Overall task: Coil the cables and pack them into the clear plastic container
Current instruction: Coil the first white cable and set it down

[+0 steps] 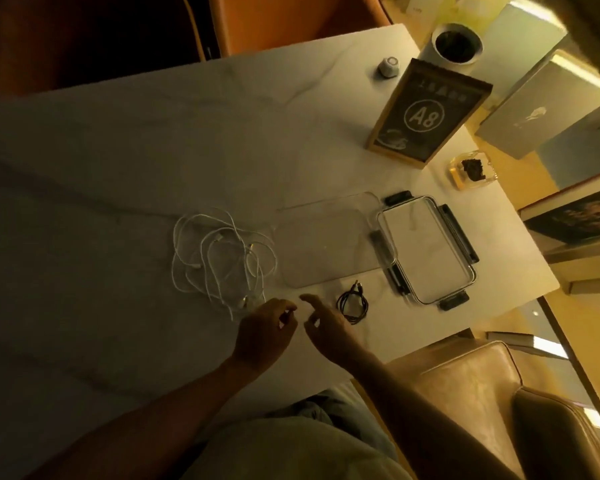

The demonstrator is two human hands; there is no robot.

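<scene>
A loose tangle of white cables (222, 258) lies on the white table (118, 168). To its right sits the clear plastic container (326, 240), empty, with its lid (426, 247), which has black clips, beside it. A small coiled black cable (352, 303) rests in front of the container. My left hand (267, 330) hovers just right of the white tangle's near end, fingers loosely curled, holding nothing. Close beside it, my right hand (323, 323) points its index finger forward, just left of the black coil, not touching it.
At the back right stand a sign marked A8 (426, 116), a white cup (458, 43), a small round white object (388, 67) and a glass ashtray (471, 171). A tan leather chair (499, 393) is at my right, an orange chair (291, 19) across the table.
</scene>
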